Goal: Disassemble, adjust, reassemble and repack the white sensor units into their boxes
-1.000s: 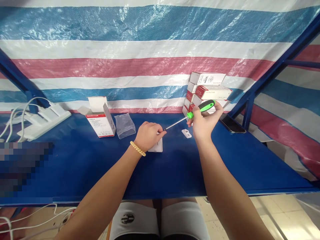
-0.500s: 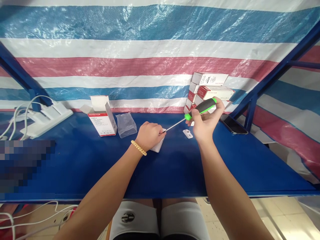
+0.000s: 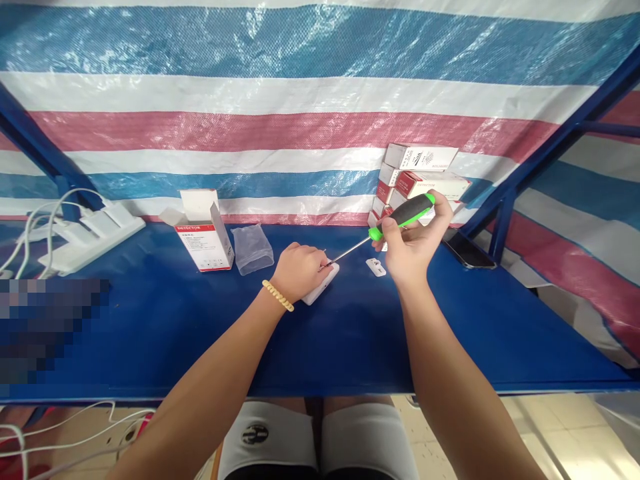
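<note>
My left hand [image 3: 299,272], with a beige coiled band at the wrist, is closed on a small white device [image 3: 320,287] on the blue table; the hand covers much of it. My right hand [image 3: 413,247] grips the black and green handle of a screwdriver [image 3: 407,213]. Its metal shaft slopes down to the left, and the tip is at the device beside my left fingertips. Exactly what the tip touches is too small to tell. A small white piece [image 3: 376,267] lies on the table between the device and my right hand.
An open white and red box [image 3: 204,248] and a clear plastic bag [image 3: 253,250] are at the back left. Stacked boxes [image 3: 425,158] and a black phone [image 3: 469,249] are at the back right. A white power strip [image 3: 95,240] with cables occupies the far left of the blue table [image 3: 345,353].
The white device has shifted or tilted slightly under my left hand, and more of its right end shows. Both hands have barely moved.
</note>
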A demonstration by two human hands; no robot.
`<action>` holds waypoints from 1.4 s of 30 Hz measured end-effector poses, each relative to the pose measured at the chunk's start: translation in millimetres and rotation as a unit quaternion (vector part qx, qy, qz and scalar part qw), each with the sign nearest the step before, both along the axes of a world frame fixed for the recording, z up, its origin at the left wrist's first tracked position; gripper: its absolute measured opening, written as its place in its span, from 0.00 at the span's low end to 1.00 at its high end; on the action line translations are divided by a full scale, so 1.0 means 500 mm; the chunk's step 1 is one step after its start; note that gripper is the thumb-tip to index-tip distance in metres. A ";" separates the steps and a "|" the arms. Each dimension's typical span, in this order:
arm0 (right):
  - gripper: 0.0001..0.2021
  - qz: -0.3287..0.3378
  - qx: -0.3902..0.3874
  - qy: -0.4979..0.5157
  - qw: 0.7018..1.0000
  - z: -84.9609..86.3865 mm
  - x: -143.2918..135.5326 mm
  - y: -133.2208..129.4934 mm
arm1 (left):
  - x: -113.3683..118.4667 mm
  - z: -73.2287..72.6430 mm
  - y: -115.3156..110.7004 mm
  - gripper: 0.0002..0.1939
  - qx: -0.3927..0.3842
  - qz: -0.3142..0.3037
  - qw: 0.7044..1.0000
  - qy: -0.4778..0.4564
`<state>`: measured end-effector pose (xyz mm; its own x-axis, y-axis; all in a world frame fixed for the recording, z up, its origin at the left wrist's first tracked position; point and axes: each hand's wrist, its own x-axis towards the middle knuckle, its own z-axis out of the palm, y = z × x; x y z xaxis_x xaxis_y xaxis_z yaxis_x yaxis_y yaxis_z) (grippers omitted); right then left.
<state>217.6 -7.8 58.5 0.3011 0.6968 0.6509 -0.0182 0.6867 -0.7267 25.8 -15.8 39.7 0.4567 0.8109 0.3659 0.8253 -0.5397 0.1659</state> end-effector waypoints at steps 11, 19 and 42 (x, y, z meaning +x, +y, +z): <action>0.36 -0.003 -0.018 0.034 0.999 -0.003 0.010 0.009 | 0.001 -0.004 0.001 0.11 -0.009 -0.006 0.998 -0.058; 0.36 -0.025 -0.010 0.036 0.999 -0.005 0.015 0.019 | 0.001 -0.005 -0.002 0.09 0.005 0.010 0.997 -0.079; 0.37 -0.013 -0.053 0.066 0.996 -0.004 0.019 0.012 | -0.008 -0.001 -0.007 0.22 -0.019 -0.031 0.998 -0.060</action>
